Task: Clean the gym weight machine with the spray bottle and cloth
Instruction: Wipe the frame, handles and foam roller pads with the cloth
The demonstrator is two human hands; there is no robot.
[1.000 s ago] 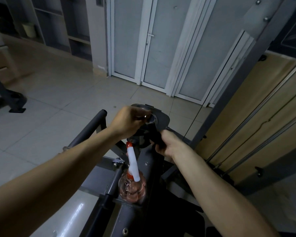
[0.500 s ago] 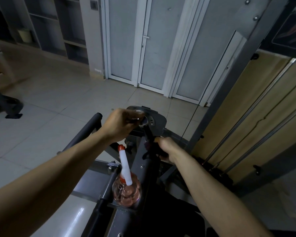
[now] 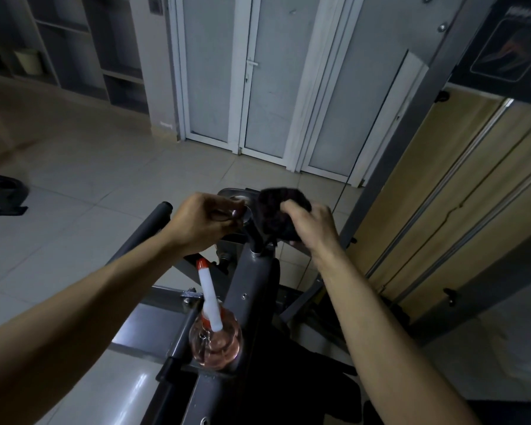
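Risen from lower on the post, the right hand (image 3: 311, 228) now clamps the bunched cloth (image 3: 276, 213) against the machine (image 3: 252, 289) head. Nearest, the spray bottle (image 3: 215, 338) stands untouched on the frame, and beyond it the left hand (image 3: 201, 223) pinches a metal knob (image 3: 238, 213), steadying it. Short wiping strokes seem best, since a thin cable (image 3: 346, 179) runs close on the right while open floor (image 3: 89, 191) lies to the left.

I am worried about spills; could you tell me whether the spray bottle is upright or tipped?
Upright: the spray bottle stands on its base on the machine frame, white nozzle pointing up.
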